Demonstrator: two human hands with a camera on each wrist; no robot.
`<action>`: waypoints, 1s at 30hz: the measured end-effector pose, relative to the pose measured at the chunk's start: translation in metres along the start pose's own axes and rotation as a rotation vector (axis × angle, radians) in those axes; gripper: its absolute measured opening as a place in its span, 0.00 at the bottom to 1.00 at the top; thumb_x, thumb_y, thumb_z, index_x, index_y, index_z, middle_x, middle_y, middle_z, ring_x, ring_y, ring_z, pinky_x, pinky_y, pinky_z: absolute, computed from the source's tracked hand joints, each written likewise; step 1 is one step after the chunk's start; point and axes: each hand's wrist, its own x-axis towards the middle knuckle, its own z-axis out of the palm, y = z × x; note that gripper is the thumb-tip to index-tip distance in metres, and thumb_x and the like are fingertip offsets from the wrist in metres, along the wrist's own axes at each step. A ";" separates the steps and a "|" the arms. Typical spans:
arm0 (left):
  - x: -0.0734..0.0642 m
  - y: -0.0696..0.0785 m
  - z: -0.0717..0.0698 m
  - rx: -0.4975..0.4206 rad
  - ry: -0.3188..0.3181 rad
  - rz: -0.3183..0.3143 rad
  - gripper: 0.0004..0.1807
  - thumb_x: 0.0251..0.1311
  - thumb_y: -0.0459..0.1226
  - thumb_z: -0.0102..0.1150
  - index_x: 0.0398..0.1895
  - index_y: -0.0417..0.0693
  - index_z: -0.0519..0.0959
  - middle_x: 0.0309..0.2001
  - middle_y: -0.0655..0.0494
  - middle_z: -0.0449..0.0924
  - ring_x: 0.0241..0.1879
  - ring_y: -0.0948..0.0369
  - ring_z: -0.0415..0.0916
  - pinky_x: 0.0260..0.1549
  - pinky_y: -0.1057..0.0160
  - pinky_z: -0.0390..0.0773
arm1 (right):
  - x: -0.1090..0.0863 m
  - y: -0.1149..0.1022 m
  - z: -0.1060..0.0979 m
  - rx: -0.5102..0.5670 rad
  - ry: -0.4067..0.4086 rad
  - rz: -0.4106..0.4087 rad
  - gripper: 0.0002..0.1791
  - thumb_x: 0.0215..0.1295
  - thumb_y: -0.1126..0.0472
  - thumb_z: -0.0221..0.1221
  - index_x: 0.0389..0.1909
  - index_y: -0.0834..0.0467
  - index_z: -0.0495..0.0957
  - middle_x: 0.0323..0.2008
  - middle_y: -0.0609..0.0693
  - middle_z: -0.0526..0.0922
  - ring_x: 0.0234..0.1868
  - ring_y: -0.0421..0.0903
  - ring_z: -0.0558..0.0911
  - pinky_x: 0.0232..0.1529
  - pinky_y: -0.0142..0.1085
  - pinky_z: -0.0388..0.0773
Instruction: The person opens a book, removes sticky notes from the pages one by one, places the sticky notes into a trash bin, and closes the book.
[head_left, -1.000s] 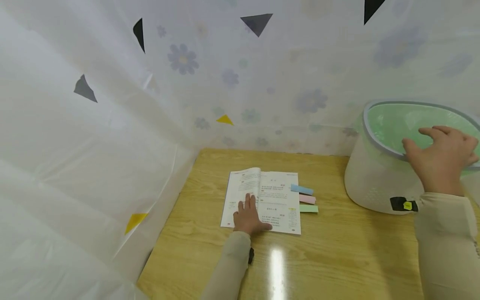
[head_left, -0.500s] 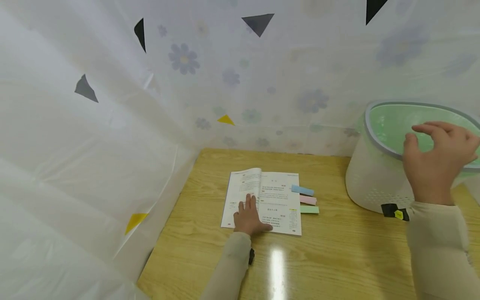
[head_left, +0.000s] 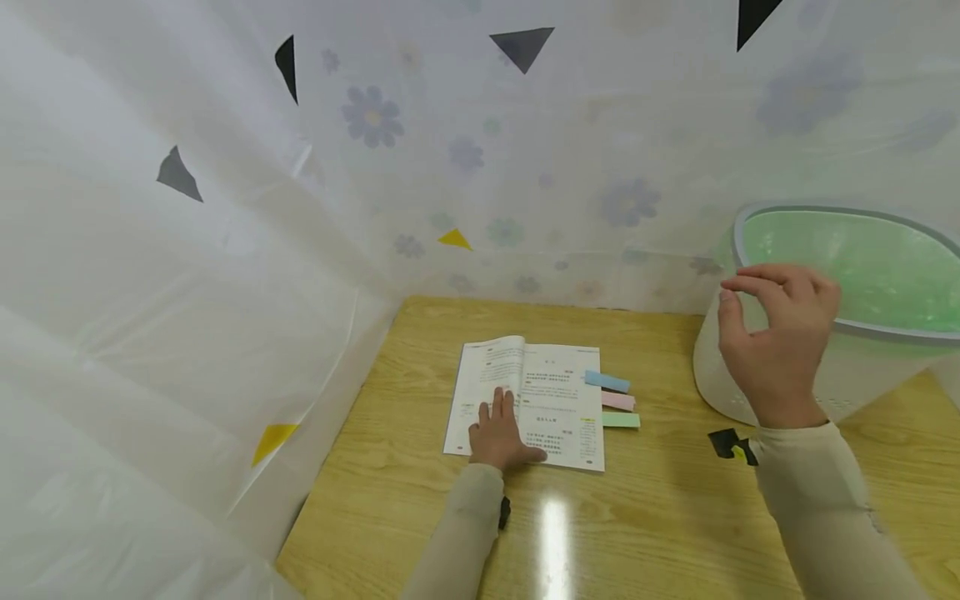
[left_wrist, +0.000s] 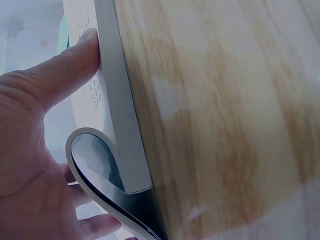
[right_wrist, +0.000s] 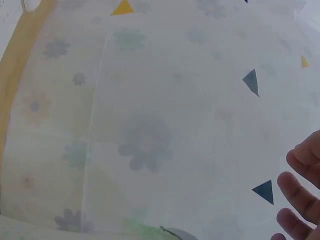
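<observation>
An open book [head_left: 558, 367] lies on the wooden table, its left pages curling up near the spine. My left hand [head_left: 497, 437] rests on its lower part, fingers spread over the left page and thumb across the right one. The left wrist view shows that thumb [left_wrist: 75, 65] on the page beside the book's thick edge [left_wrist: 125, 125]. Blue [head_left: 607, 382], pink [head_left: 618, 402] and green [head_left: 621, 420] strips stick out at the right side. My right hand [head_left: 783, 346] hovers in front of the bin, thumb and fingers loosely curved, with nothing visible between them.
A white bin [head_left: 877, 371] with a grey-blue rim and green inside stands at the right of the table [head_left: 645, 517]. A flowered plastic sheet [head_left: 570, 167] hangs behind, and white sheeting [head_left: 187, 333] borders the left.
My right hand has moved left from over the bin's opening to the front of its left side, its thumb and forefinger drawing closer. The left hand has stayed on the book.
</observation>
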 end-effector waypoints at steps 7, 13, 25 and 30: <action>0.000 0.000 0.000 0.002 0.014 0.002 0.69 0.37 0.63 0.77 0.80 0.49 0.49 0.81 0.52 0.44 0.77 0.45 0.51 0.64 0.39 0.68 | -0.030 0.003 0.027 0.017 -0.248 -0.122 0.06 0.60 0.69 0.63 0.34 0.69 0.85 0.37 0.66 0.84 0.43 0.64 0.76 0.56 0.54 0.65; 0.000 0.001 0.001 0.009 0.019 -0.002 0.69 0.36 0.63 0.77 0.79 0.50 0.50 0.81 0.52 0.46 0.77 0.45 0.52 0.63 0.39 0.69 | -0.064 0.010 0.051 -0.023 -0.452 -0.135 0.03 0.55 0.71 0.67 0.32 0.64 0.85 0.37 0.61 0.84 0.44 0.63 0.75 0.49 0.58 0.68; -0.002 0.002 0.000 -0.012 0.035 -0.009 0.70 0.35 0.62 0.79 0.79 0.50 0.50 0.81 0.52 0.47 0.77 0.45 0.53 0.64 0.39 0.68 | -0.113 0.036 0.075 -0.222 -0.853 0.103 0.09 0.65 0.59 0.62 0.41 0.59 0.85 0.48 0.61 0.85 0.54 0.64 0.75 0.50 0.64 0.68; -0.001 0.002 0.001 -0.009 0.031 -0.001 0.70 0.35 0.62 0.79 0.79 0.50 0.50 0.81 0.52 0.46 0.77 0.45 0.53 0.64 0.39 0.69 | -0.128 0.047 0.086 -0.258 -0.925 0.202 0.12 0.67 0.59 0.58 0.47 0.60 0.83 0.52 0.63 0.83 0.58 0.65 0.72 0.51 0.65 0.67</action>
